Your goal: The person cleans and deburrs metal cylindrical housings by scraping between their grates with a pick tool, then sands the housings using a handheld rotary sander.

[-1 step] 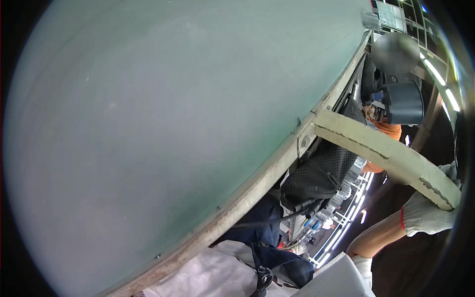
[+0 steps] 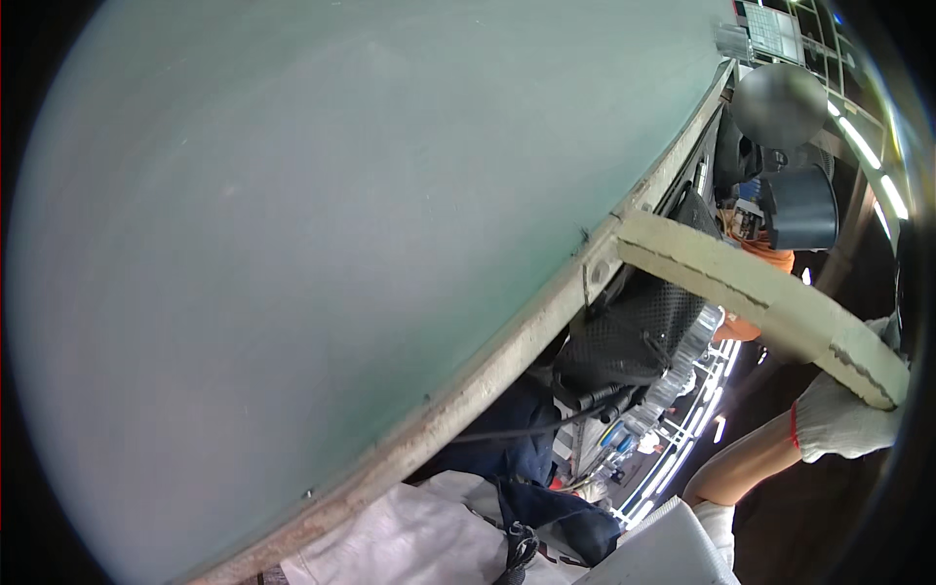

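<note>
Toward the right rim of the view, a white knitted glove (image 2: pixel 840 441) with a red-edged cuff covers the person's right hand (image 2: pixel 846 417), which is wrapped around the far end of a cream-painted beam (image 2: pixel 756 285). Glove fabric shows on both sides of that end, though the fingers themselves are hard to make out near the dark rim. The bare forearm (image 2: pixel 746 461) rises to it from the lower edge. The left hand is out of view, so I cannot tell how it is held.

From the hand, the beam slants up and leftward to the worn rim (image 2: pixel 487 375) of a broad grey-green table (image 2: pixel 322 244), meeting it beside a round bolt head (image 2: pixel 599 272). The beam's paint is chipped along a dark, ragged line.

Past the rim and just below the beam is a black textured bag (image 2: pixel 624 336), with a thin black cable (image 2: pixel 522 431) running near it. Above the beam are a dark grey bucket (image 2: pixel 801 207) and orange cloth (image 2: pixel 772 259). White fabric (image 2: pixel 405 531) and navy cloth (image 2: pixel 561 522) fill the lower middle, next to a white flat-faced object (image 2: pixel 668 548). Strip lights (image 2: pixel 858 141) shine near the right edge.
</note>
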Demonstrator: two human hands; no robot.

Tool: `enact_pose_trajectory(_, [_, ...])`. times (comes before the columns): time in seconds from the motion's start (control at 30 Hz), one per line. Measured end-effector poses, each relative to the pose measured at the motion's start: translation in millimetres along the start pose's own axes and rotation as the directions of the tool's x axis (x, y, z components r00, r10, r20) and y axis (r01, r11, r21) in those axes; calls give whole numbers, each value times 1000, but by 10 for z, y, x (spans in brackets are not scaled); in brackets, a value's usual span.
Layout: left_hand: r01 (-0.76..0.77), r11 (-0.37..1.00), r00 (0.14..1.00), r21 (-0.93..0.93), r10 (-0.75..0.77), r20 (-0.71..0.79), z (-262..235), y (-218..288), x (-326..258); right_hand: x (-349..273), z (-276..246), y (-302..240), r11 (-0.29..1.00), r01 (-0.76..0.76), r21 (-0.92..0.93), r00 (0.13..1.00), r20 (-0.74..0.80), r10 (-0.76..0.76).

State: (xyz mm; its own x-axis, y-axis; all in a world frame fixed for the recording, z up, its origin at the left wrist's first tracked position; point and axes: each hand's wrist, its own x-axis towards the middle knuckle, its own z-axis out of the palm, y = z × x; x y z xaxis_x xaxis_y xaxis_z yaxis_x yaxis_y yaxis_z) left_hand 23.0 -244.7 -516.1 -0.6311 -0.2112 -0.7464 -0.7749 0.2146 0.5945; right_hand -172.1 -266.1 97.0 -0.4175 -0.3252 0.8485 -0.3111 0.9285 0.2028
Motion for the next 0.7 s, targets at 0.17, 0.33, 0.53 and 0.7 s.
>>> enact_pose_trajectory(0.17, [-44,995,994,90,52,-91,-391,-296,-538,310,-457,1255,978,177,110,973,128,-191])
enact_pose_trajectory(0.33, [-108,961,971,256,157,-178,-962,-549,-1145,246,-241,1295,675,498,-544,867,336,-368])
enact_pose_trajectory(0.53, [-427,861,875,278,471,-113,-1724,862,-2465,-80,-34,763,730,604,319,749,87,-657])
enact_pose_trajectory(0.7, [-780,613,622,127,782,45,-2151,1635,-3565,-708,-1224,820,814,-295,500,145,866,-479])
